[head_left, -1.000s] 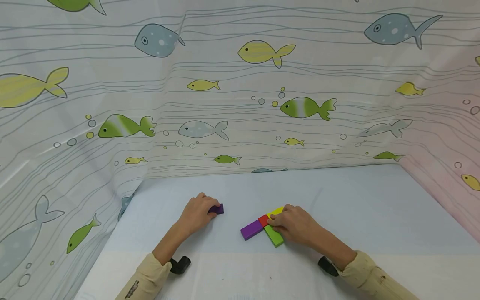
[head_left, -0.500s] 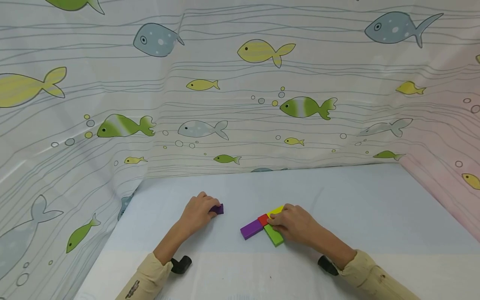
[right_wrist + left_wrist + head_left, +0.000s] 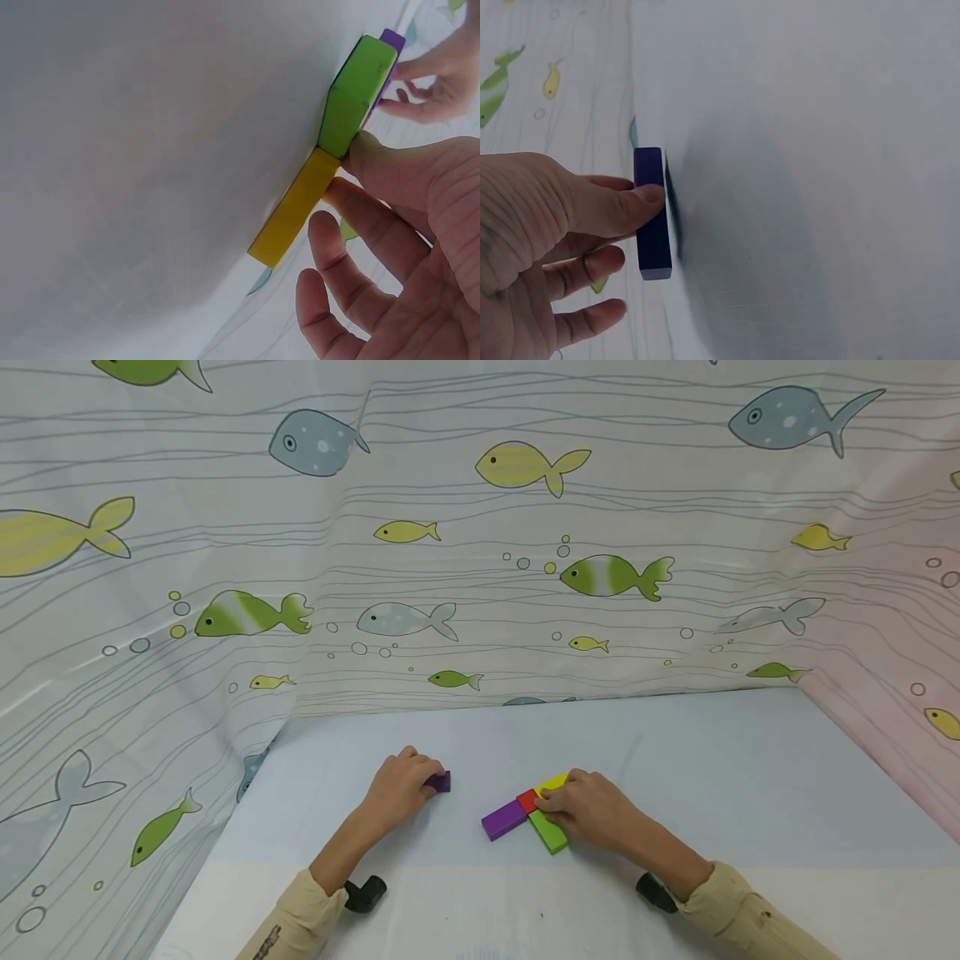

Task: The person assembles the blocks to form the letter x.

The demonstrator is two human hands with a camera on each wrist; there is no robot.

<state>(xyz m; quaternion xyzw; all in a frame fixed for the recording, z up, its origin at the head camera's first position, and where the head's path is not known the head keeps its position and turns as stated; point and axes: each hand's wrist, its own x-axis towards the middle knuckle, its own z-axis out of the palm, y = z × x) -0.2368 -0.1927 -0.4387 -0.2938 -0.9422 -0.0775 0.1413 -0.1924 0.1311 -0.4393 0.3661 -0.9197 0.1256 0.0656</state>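
Note:
My left hand (image 3: 397, 785) pinches a dark purple block (image 3: 654, 244) between thumb and fingers, its other fingers apart from the block. In the left wrist view the block is close to the table; whether it touches is unclear. My right hand (image 3: 592, 810) is at a group of blocks: a red one (image 3: 527, 800) in the middle, a purple one (image 3: 504, 819) to its left, a green one (image 3: 548, 832) below and a yellow one (image 3: 552, 783) above right. Thumb and index finger pinch near the inner end of the yellow block, the thumb also by the green block. These fingertips partly cover the join.
The blocks lie on a pale table (image 3: 720, 777). A fish-patterned curtain (image 3: 480, 585) rises behind and at both sides. Black wrist devices show below each wrist, one at the left cuff (image 3: 365, 894) and one at the right cuff (image 3: 656, 892).
My left hand has shifted slightly right and nearer, carrying the dark purple block. My right hand and the group of blocks have stayed in place.

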